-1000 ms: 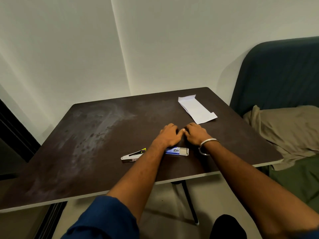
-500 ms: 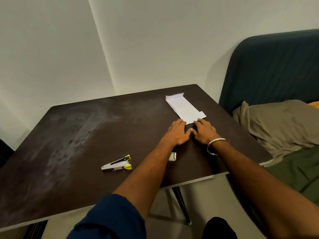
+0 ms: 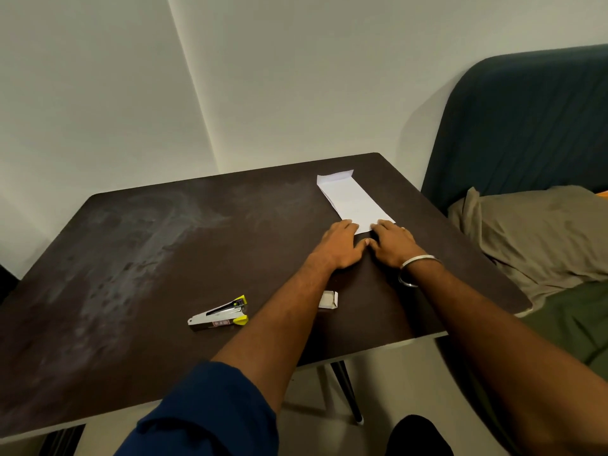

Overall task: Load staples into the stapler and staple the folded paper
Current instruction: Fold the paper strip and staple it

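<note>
Both hands, left hand and right hand, now reached folded paper.

Both hands, left and right, press flat on the folded paper's near end

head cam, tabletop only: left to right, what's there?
stapler → staple box → left hand → right hand, both hands at the near end of the folded paper.
</note>
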